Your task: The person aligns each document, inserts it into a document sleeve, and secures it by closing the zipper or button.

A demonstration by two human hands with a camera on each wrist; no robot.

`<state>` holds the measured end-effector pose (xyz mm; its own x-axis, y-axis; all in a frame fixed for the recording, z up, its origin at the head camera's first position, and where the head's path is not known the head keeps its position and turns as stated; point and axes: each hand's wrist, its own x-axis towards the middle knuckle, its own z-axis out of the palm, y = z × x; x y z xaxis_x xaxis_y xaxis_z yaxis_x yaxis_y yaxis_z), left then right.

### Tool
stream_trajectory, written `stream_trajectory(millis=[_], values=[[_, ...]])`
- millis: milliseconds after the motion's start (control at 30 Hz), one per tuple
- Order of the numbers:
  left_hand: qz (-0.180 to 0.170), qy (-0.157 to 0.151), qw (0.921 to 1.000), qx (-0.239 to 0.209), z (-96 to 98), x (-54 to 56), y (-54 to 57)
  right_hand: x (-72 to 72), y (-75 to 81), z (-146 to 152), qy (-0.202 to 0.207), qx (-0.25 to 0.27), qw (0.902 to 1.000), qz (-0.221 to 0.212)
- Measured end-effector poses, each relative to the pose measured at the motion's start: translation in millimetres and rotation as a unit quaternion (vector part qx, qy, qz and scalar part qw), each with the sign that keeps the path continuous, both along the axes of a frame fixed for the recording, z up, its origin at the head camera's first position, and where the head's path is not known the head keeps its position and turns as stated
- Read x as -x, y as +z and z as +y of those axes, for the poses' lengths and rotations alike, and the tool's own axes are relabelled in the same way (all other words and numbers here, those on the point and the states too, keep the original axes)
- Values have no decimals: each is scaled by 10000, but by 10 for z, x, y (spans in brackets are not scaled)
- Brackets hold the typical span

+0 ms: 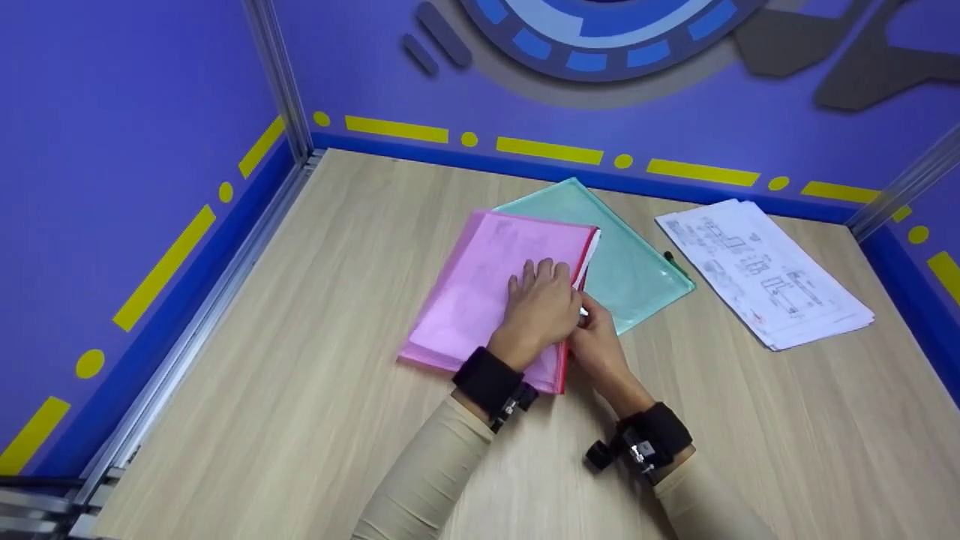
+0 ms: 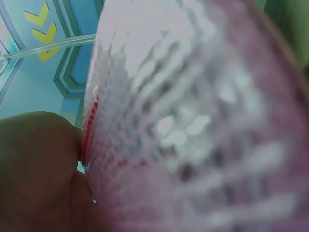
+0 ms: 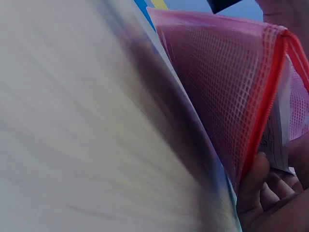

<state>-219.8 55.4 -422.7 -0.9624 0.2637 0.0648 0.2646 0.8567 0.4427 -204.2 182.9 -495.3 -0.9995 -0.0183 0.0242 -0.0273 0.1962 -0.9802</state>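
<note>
A pink mesh zipper pouch (image 1: 480, 277) with a red zipper edge lies on the table, overlapping a green pouch (image 1: 630, 255). My left hand (image 1: 541, 304) rests on its upper face near the zipper side, fingers slightly spread, its thumb hidden in the head view. At the red edge, my right hand (image 1: 600, 337) pinches the mouth of the pouch. The right wrist view shows the red zipper (image 3: 270, 106) parted, with white paper (image 3: 277, 130) inside and fingertips (image 3: 258, 169) against the zipper. Pink mesh (image 2: 193, 121) fills most of the left wrist view.
A stack of printed sheets with drawings (image 1: 765, 277) lies at the right of the wooden table (image 1: 300, 337). A small dark zipper pull (image 1: 670, 257) shows at the green pouch's edge. Blue panels (image 1: 525, 67) and metal posts (image 1: 277, 75) border the table.
</note>
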Motion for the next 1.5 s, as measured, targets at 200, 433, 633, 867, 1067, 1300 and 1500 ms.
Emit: stream_trajectory(millis=[200,433,633,867,1067,1300,1500], values=[[-154,-311,9990,-268,1,-28,7,14,6,-26,-44,-678,9972,303],[-201,-461,9971,-573,-27,-43,1,35,31,-37,-85,-737,9961,484],[-239,-435,9972,-566,-31,-21,-9,32,26,-38,-118,-633,9971,399],[-318,-478,9967,-569,-26,-11,0,23,13,-26,-210,-491,9983,235],[-315,-478,9966,-596,-6,-12,1,17,-1,-7,-226,-321,9989,237],[-377,-556,9958,-621,-8,-2,15,12,-18,19,-213,-257,9992,237],[-305,-591,9953,-705,-27,4,21,28,-35,8,-196,-231,9992,263]])
